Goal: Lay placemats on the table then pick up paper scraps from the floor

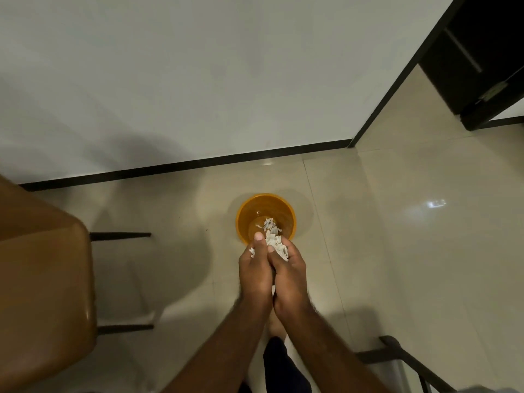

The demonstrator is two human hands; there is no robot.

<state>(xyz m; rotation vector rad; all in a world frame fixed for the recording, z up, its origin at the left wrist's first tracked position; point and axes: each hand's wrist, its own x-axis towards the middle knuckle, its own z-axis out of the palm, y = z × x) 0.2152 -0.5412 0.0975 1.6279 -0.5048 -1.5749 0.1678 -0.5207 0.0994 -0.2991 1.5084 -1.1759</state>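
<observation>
While left hand and right hand, fingers curled, cup paper scraps over the bowl, these look featherlight and scatter-prone; enclose from beneath.

Surfaces only:
- bowl: orange plastic, translucent, glossy, smooth wall.
- paper scraps: white paper, matt, torn rough edges, crumpled.
- floor: cream tiles, polished and highly glossy, light glare to the right, thin grout lines.
- wall: white paint, matt, smooth.
- skirting: black, slight sheen.
- bench on the left: brown top, smooth, semi-gloss, looks like wood or laminate, can't tell which.
- legs under it: dark, matt, probably metal.
- door far right: dark, matt, with a dull metal fitting.
</observation>
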